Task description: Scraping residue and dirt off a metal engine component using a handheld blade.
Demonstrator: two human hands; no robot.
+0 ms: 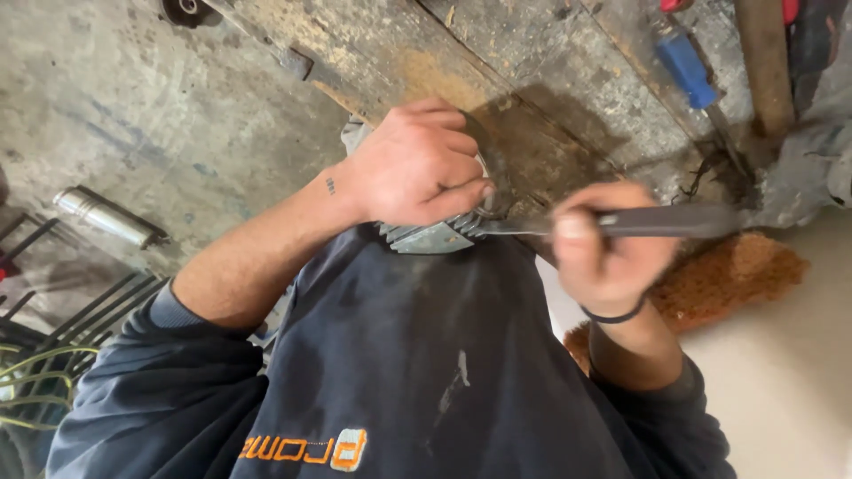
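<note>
Two bare hands at work on one grey, ribbed cast-metal housing [432, 234], pressed against the person's dark sweatshirt at the near edge of the worn, rust-stained wooden bench [532, 106]; left hand [417, 164] fingers curled tight over the housing's top; right hand [608, 244] fisted round a long dark steel rod-shaped tool [657, 221], tip at the fins; step judged: prying or driving; a steady brace looks needed; blue-handled tool [685, 66] at far right edge.

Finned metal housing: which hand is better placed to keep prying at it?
Right. The right hand already grips the flat metal tool, tip at the finned metal housing; the left hand is clamped on top, steadying it.
</note>
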